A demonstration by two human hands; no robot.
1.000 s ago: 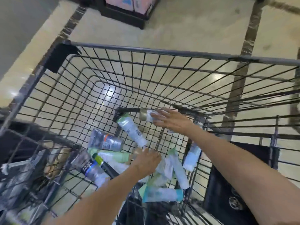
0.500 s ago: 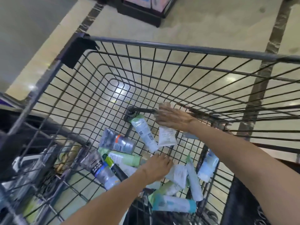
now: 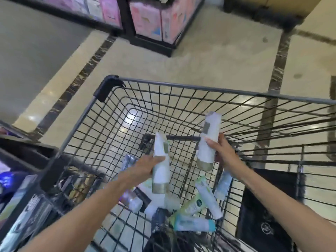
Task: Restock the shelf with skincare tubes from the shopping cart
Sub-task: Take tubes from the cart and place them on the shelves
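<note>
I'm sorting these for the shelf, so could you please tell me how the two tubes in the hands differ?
The left tube sits lower and nearer than the right tube. The left hand grips its tube mid-body; the right hand grips lower, nearer the cap. Both are white, gold-capped, cap down.

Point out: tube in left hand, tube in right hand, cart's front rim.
Tube in left hand (image 3: 161,170): head view, on its white body above the gold cap.
Tube in right hand (image 3: 209,140): head view, mid white body.
Cart's front rim (image 3: 200,86): head view, top bar.
</note>
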